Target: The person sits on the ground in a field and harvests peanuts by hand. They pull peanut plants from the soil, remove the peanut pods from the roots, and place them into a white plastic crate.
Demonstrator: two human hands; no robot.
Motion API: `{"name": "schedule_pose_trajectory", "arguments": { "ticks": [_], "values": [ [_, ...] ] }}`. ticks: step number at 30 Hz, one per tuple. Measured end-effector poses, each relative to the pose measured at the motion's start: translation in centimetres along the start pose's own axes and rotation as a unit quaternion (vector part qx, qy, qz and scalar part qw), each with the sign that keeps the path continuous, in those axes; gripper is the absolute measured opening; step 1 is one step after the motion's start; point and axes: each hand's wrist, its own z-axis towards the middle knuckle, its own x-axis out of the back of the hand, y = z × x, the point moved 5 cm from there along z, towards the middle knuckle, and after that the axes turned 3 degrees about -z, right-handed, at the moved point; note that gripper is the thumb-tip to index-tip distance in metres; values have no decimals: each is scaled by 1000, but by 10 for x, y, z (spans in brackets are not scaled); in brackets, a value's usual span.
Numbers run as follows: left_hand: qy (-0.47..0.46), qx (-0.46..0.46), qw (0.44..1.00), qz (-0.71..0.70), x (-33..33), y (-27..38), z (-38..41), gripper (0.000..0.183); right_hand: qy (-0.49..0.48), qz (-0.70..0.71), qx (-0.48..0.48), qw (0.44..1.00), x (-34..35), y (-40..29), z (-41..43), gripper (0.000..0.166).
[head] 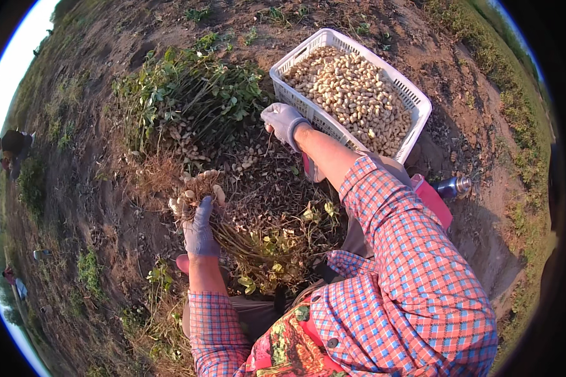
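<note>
My left hand (201,232), in a grey glove, grips a pulled peanut plant (245,241) near its roots. Pale pods (188,194) cling to the roots above my thumb, and the leafy stems trail down toward my lap. At the near left side of a white plastic crate (382,66), my right hand (283,122) is raised with its gloved fingers curled. Whether anything is inside those fingers is hidden. Unshelled peanuts (351,89) fill much of the crate.
Uprooted peanut plants (193,89) lie heaped beyond my left hand, with loose pods (247,159) nearby. A pink container (431,200) and a metal bottle (453,187) stand at my right. Other people (13,146) are far off at the left.
</note>
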Motion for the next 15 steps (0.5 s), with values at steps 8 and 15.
{"name": "schedule_pose_trajectory", "arguments": {
  "ticks": [8, 15],
  "values": [
    [-16, -67, 996, 60, 0, -3, 9, 51, -358, -74, 6, 931, -103, -20, -115, 51],
    [-28, -21, 987, 155, -15, -3, 1, 60, -189, -340, 209, 897, -60, -56, -102, 37]
  ]
}}
